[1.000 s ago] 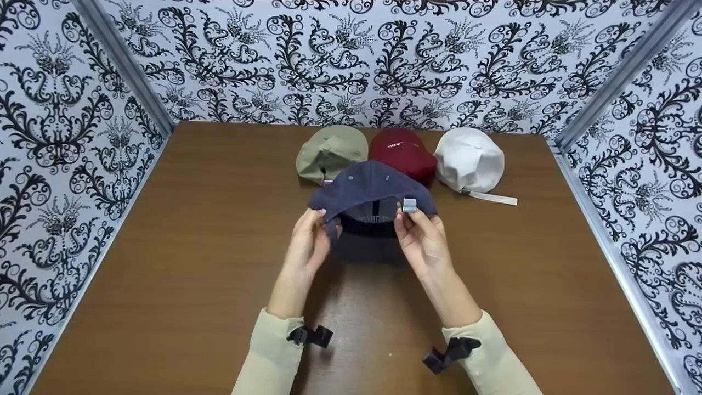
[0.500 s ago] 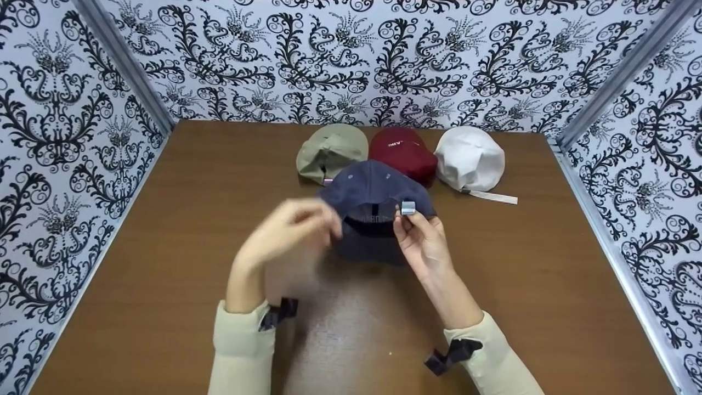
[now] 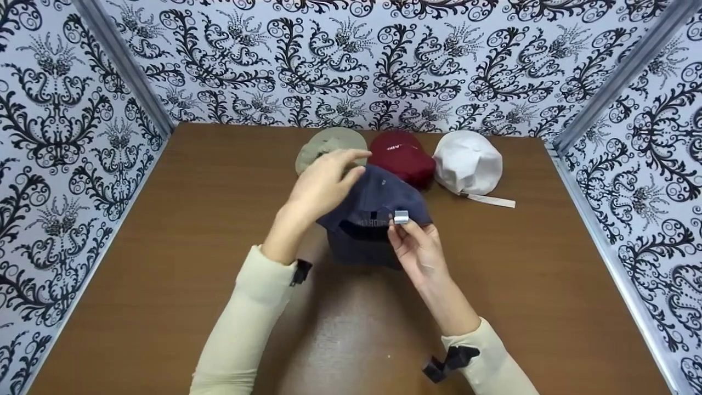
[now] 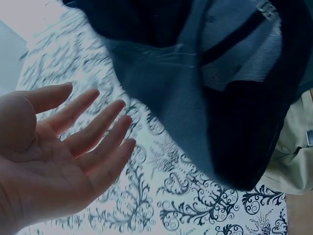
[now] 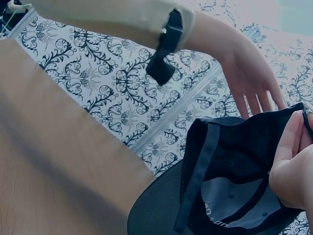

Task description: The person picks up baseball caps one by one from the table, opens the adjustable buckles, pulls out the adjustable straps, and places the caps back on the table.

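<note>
A navy baseball cap [image 3: 397, 192] is held up over the table, its back opening towards me and its brim below. My right hand [image 3: 419, 252] pinches the cap's back edge beside a small silver buckle [image 3: 401, 217]. Over the left side of the crown is my left hand [image 3: 323, 184], fingers extended and thumb apart. The left wrist view shows that same left hand [image 4: 68, 156] palm up, a gap between it and the cap [image 4: 166, 83]. In the right wrist view, a loose strap [image 5: 198, 181] hangs from the cap's back edge.
Behind the navy cap, an olive cap [image 3: 334, 140], a dark red cap [image 3: 403, 156] and a white cap [image 3: 469, 162] stand in a row on the brown table [image 3: 219, 219]. The white cap's strap [image 3: 496, 202] sticks out rightward. Patterned panels enclose the back and sides.
My left hand has let go of the cap's left back edge, swung back, then risen over the crown's left side. My right hand keeps its pinch, shifting slightly down and left.
</note>
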The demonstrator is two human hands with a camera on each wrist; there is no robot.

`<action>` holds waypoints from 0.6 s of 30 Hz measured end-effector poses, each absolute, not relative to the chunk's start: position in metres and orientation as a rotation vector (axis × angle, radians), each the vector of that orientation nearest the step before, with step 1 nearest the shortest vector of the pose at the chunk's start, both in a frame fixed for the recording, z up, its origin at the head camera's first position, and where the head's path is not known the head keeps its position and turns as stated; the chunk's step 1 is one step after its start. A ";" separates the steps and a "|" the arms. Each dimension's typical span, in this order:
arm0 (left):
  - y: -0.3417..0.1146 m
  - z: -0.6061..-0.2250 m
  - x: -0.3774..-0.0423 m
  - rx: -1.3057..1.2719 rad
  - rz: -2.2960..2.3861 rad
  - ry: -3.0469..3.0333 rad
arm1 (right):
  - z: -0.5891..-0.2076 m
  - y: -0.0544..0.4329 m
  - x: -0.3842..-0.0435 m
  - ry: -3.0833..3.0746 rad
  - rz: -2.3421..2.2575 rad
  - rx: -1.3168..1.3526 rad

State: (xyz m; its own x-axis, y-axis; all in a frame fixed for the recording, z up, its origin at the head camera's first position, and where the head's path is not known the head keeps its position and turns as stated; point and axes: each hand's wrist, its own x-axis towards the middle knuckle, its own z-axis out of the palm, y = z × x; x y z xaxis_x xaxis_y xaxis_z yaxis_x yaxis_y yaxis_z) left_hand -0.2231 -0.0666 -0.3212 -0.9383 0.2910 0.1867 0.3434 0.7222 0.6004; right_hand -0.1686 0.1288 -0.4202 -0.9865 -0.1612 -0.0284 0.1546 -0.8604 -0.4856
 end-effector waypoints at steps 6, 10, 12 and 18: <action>-0.055 -0.325 -0.234 -0.582 -0.787 -2.989 | -0.420 0.128 -0.167 0.763 -2.882 0.007; -0.053 -0.327 -0.236 -0.590 -0.770 -3.010 | -0.419 0.128 -0.167 0.756 -2.877 0.028; -0.052 -0.327 -0.238 -0.585 -0.758 -3.017 | -0.419 0.129 -0.166 0.763 -2.874 0.029; -0.051 -0.329 -0.244 -0.550 -0.709 -3.046 | -0.420 0.130 -0.166 0.785 -2.865 0.019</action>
State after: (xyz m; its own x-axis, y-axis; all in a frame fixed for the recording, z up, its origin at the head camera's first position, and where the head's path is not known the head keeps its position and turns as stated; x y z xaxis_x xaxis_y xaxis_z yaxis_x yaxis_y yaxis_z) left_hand -0.2441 -0.0509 -0.3288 -0.9394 0.3398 0.0452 0.3248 0.8403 0.4339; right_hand -0.1659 0.1295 -0.4198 -0.9854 -0.1607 -0.0571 0.1673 -0.8467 -0.5050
